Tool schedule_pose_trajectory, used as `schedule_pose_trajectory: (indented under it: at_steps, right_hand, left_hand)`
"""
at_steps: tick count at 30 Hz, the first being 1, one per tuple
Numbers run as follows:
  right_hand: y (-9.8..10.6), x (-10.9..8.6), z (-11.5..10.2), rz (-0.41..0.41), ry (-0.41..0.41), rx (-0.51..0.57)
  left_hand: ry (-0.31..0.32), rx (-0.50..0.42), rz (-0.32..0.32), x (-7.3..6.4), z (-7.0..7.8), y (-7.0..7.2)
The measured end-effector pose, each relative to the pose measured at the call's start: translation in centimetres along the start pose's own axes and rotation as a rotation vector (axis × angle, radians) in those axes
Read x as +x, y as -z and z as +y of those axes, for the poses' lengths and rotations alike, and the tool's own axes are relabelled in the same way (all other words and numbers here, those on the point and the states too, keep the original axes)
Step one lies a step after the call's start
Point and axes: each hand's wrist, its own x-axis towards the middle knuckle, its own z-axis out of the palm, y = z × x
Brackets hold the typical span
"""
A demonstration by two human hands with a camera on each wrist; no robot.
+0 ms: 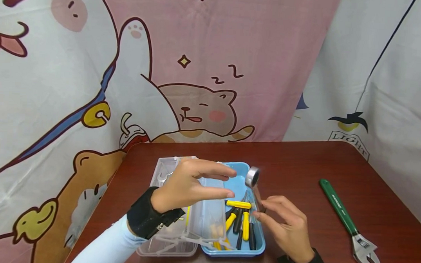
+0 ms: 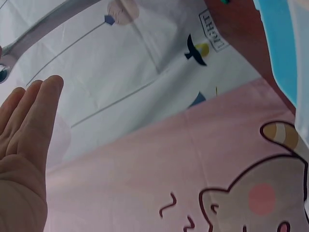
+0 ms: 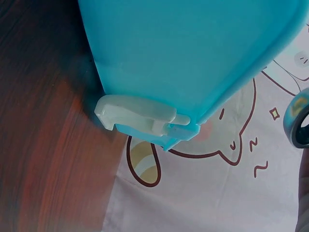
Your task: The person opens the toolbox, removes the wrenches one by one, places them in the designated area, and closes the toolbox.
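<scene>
My right hand [image 1: 285,225] pinches a metal wrench [image 1: 252,177] between thumb and fingers, its ring end up. The hand hides the wrench's lower end. In the right wrist view, the ring end [image 3: 295,121] shows at the right edge. My left hand [image 1: 194,183] hovers over the clear lid part, fingers straight, thumb apart, holding nothing. The left wrist view shows the same hand [image 2: 26,130] with straight fingers. Below the hands lies a light blue toolbox [image 1: 262,243] holding several screwdrivers [image 1: 246,225] with yellow or black handles.
Beside the toolbox, a clear plastic lid [image 1: 166,249] lies to the left, with a shiny metal piece [image 1: 163,176] visible near its top. An adjustable wrench [image 1: 344,216] with a green handle lies at the right of the brown table [image 1: 294,162]. A printed cloth [image 1: 270,63] hangs behind.
</scene>
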Motion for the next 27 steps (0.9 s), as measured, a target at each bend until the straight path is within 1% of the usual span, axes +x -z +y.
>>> schedule_pose_trajectory:
  at_steps: [2, 4, 9, 13, 16, 20, 22, 27]
  right_hand:
    - [0.0, 0.0, 0.0, 0.014, -0.012, -0.017]
    - [0.1, 0.6, -0.7, 0.037, 0.001, -0.005]
    - [0.4, 1.9, -2.7, 0.081, -0.004, -0.009]
    - [0.5, 1.9, -2.4, 0.102, -0.036, -0.043]
    - [0.6, 1.9, -2.2, 0.115, -0.056, -0.067]
    - [0.7, 2.0, -2.2, 0.127, -0.086, -0.104]
    - [0.7, 2.0, -2.3, 0.133, -0.098, -0.123]
    - [0.7, 2.1, -2.0, 0.144, -0.133, -0.178]
  left_hand:
    - [-0.018, 0.010, 0.031, -0.5, 0.2, 0.5]
    - [-0.023, 0.013, 0.061, -1.0, 0.6, 1.0]
    - [0.007, 0.014, 0.130, -2.7, 1.1, 2.3]
    - [0.044, 0.026, 0.186, -4.0, 1.7, 3.2]
    - [0.075, 0.051, 0.230, -4.7, 2.6, 3.8]
    - [0.094, 0.073, 0.302, -5.7, 3.8, 4.4]
    - [0.094, 0.055, 0.338, -6.4, 4.0, 4.8]
    - [0.091, -0.020, 0.428, -8.9, 3.8, 5.7]
